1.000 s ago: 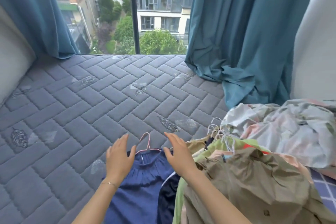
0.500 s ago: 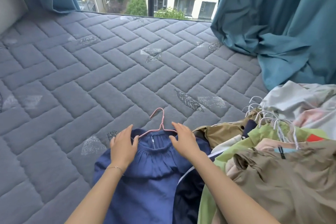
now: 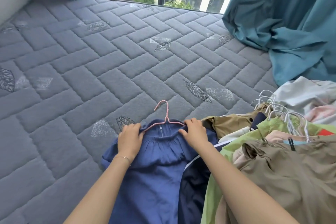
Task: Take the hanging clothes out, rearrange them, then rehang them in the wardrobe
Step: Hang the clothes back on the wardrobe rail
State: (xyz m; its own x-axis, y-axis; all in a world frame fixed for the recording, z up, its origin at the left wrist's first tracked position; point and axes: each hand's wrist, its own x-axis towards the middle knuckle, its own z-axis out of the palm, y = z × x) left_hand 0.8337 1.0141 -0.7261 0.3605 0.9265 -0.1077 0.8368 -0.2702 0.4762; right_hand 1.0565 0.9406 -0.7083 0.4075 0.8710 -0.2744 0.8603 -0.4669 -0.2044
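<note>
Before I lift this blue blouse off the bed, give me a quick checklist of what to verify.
1. Pink wire hanger in the blue gathered blouse: ok, hook sticks out of the neckline.
2. Left hand on the blouse's left shoulder: ok, fingers curl over the fabric.
3. Right hand on the right shoulder: ok, fingers curl over it too.
4. Hook apart from the white wire hangers: ok.
5. Blouse free of the dark navy garment: cannot tell, they touch.
6. Hanger ends seated in both shoulders: cannot tell, hands hide them.
</note>
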